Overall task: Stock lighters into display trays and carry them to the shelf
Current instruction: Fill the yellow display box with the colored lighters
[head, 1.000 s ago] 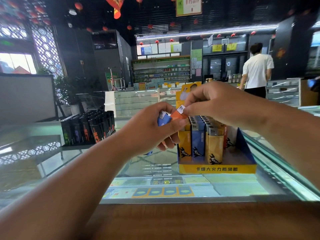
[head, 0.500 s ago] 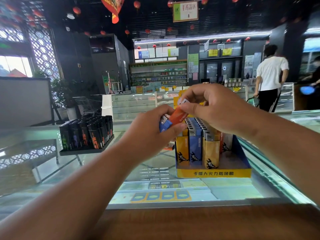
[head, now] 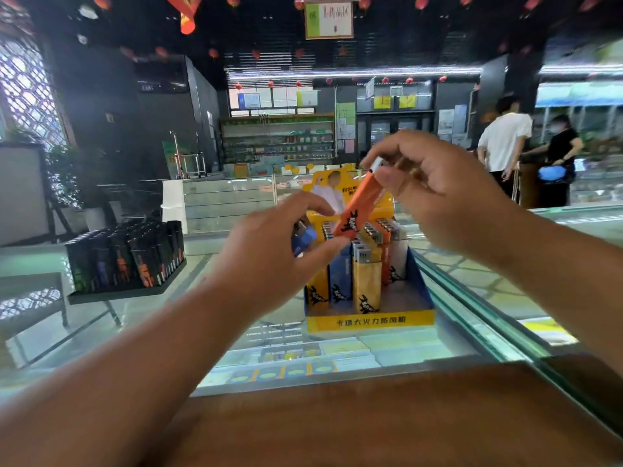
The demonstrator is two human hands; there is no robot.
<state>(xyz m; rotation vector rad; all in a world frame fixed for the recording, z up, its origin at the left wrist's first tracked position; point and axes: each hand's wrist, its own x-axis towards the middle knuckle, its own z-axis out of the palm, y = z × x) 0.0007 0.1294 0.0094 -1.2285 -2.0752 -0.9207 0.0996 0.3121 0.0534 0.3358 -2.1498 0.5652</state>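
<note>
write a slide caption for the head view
Right hand pinches an orange lighter above the display tray; left hand grips a blue lighter.

The orange lighter (head: 359, 207) and blue lighter (head: 305, 238): smooth, glossy plastic bodies; the blue one has a bright metal hood. The lighters (head: 365, 264) in the display tray (head: 371, 320): glossy plastic, metal hoods. The display tray itself: printed card, slight sheen. The table (head: 472, 291): reflective glass top, smooth brown wood at the near edge. Left, the black lighters (head: 128, 261): dark, glossy casings.
</note>
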